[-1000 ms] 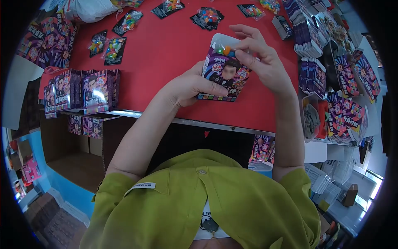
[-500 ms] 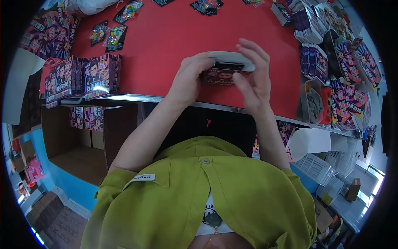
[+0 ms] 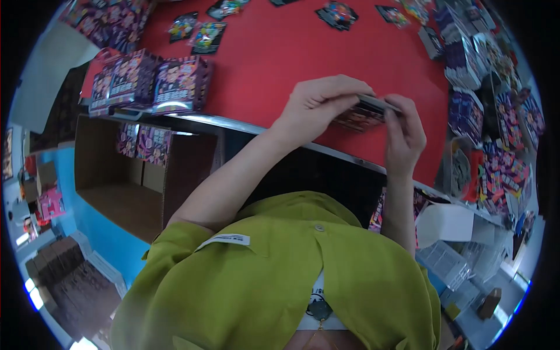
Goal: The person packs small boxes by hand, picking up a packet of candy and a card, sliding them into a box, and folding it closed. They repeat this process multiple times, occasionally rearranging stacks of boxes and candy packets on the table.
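Observation:
A small dark printed card box [image 3: 358,120] is held above the red tabletop, near the table's front edge. My left hand [image 3: 319,107] grips its left end, with the thumb along the upper edge and the fingers behind. At the right end, my right hand [image 3: 406,133] pinches the box's upper edge between thumb and fingers. The box's far side and whatever may be inside are hidden from me.
Finished-looking printed boxes [image 3: 179,84] stand in rows at the left. Bagged coloured pieces on black cards [image 3: 208,37] lie at the back. Stacks of flat boxes [image 3: 465,115] and a clear tub [image 3: 461,169] line the right. An open cardboard carton [image 3: 119,204] sits below the left edge.
My right hand has gone from open fingers beside the box to pinching its edge. The pale raised flap now looks folded down. The view has shifted and turned.

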The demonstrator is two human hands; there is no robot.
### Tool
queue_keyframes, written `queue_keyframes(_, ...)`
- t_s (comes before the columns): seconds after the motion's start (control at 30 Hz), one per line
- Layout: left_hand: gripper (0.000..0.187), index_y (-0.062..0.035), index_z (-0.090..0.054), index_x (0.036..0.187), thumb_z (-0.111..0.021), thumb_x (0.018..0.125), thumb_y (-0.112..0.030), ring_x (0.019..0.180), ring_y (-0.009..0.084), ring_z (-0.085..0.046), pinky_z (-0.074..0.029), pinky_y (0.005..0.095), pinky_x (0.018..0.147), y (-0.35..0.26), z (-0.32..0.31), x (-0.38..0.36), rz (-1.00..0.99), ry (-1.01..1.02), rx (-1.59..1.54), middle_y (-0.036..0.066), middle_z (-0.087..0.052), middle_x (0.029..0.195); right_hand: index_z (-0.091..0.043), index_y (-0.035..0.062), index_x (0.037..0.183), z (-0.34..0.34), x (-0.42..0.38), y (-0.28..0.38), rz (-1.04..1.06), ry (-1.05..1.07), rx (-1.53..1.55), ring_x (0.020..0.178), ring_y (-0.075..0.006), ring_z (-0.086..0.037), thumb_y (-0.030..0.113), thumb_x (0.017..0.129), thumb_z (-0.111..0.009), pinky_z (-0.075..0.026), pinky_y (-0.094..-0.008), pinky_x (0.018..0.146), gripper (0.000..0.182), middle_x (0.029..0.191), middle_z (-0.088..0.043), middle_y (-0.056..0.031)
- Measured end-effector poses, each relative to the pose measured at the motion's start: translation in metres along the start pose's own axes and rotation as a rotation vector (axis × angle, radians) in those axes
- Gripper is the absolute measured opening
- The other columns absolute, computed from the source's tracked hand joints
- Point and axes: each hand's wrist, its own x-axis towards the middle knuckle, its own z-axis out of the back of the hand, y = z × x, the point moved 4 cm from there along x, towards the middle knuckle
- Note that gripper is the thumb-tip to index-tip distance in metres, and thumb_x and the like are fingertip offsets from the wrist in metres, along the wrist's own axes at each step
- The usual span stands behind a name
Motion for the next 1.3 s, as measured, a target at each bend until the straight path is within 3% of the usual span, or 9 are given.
queue_keyframes(0.03,0.02,0.0005,-0.065,0.102,-0.057,0.084,0.0,0.094,0.0188,-0.063,-0.054,0.0275,0.08,-0.002,0.009,-0.001,-0.007,-0.032,0.035,0.011,-0.065,0.103,-0.058,-0.003,0.109,-0.002,-0.004,0.008,0.334,0.067,-0.482,0.099,-0.0236,-0.056,-0.002,0.081,-0.059,-0.046,-0.0343,0.083,0.028,0.108,-0.058,-0.015)
queue_keyframes(0.13,0.027,0.0009,-0.065,0.099,-0.071,0.075,-0.007,0.09,0.0271,-0.064,-0.053,0.0311,0.075,-0.019,0.007,-0.006,-0.497,0.206,0.628,0.013,-0.065,0.101,-0.061,-0.0025,0.104,-0.012,-0.013,0.017,0.482,0.138,-0.702,0.097,-0.026,-0.057,-0.003,0.08,-0.061,-0.047,-0.0364,0.08,0.023,0.107,-0.059,-0.0157)
queue_keyframes(0.63,0.008,-0.0014,-0.068,0.084,-0.069,0.076,0.0,0.078,0.0153,-0.065,-0.052,0.0242,0.071,-0.015,0.005,0.006,-0.136,0.076,0.431,0.008,-0.068,0.084,-0.065,0.0022,0.096,-0.007,-0.007,0.003,-0.089,0.014,0.037,0.093,-0.0178,-0.057,-0.003,0.079,-0.065,-0.045,-0.0287,0.08,0.017,0.101,-0.059,-0.01)
queue_keyframes(0.7,0.009,0.0,-0.067,0.084,-0.068,0.076,0.0,0.083,0.019,-0.065,-0.051,0.0277,0.073,-0.017,0.005,0.004,-0.106,0.114,0.433,0.011,-0.067,0.088,-0.065,0.0017,0.098,-0.004,-0.01,0.001,0.058,0.093,-0.187,0.096,-0.0196,-0.055,-0.002,0.083,-0.061,-0.045,-0.0291,0.081,0.016,0.106,-0.057,-0.0123)
queue_keyframes(0.87,0.02,0.0039,-0.064,0.087,-0.072,0.071,-0.004,0.094,0.0315,-0.06,-0.051,0.0371,0.077,-0.03,-0.01,-0.007,-0.508,0.282,0.884,0.013,-0.064,0.098,-0.067,0.0114,0.105,-0.002,-0.017,0.018,0.252,0.1,-0.613,0.097,-0.0231,-0.053,0.016,0.079,-0.068,-0.034,-0.0354,0.087,0.027,0.114,-0.057,-0.0062)
queue_keyframes(0.93,0.033,0.0063,-0.06,0.1,-0.071,0.071,-0.003,0.103,0.0373,-0.055,-0.049,0.0401,0.083,-0.031,-0.026,-0.018,-0.606,0.104,1.226,0.019,-0.058,0.111,-0.067,0.0122,0.106,-0.004,-0.018,0.022,0.409,0.064,-0.734,0.097,-0.023,-0.052,0.019,0.076,-0.069,-0.034,-0.0359,0.086,0.03,0.115,-0.057,-0.0061)
queue_keyframes(1.1,0.061,0.0058,-0.048,0.122,-0.073,0.073,-0.02,0.123,0.0465,-0.034,-0.033,0.052,0.1,-0.004,-0.039,-0.041,-0.531,-0.071,1.386,0.025,-0.038,0.13,-0.065,0.0122,0.108,-0.01,-0.022,0.014,0.425,0.127,-0.762,0.105,-0.0233,-0.049,0.017,0.078,-0.067,-0.033,-0.0383,0.09,0.031,0.118,-0.056,-0.0043)
queue_keyframes(1.2,0.073,0.0049,-0.039,0.128,-0.075,0.071,-0.025,0.123,0.0479,-0.033,-0.034,0.054,0.099,0.007,-0.043,-0.033,-0.467,-0.125,1.385,0.026,-0.035,0.13,-0.063,0.0093,0.111,0.003,-0.01,0.024,0.304,0.132,-0.476,0.107,-0.0252,-0.05,0.014,0.078,-0.065,-0.033,-0.0386,0.093,0.033,0.119,-0.056,-0.0074)
queue_keyframes(1.3,0.08,0.0054,-0.036,0.128,-0.076,0.065,-0.025,0.12,0.0481,-0.034,-0.035,0.0561,0.097,0.016,-0.045,-0.017,-0.409,-0.157,1.342,0.028,-0.032,0.127,-0.054,0.0043,0.123,0.054,0.021,0.021,0.257,-0.129,-0.904,0.122,-0.0311,-0.045,0.019,0.086,-0.061,-0.034,-0.0423,0.1,0.041,0.129,-0.051,-0.0154)
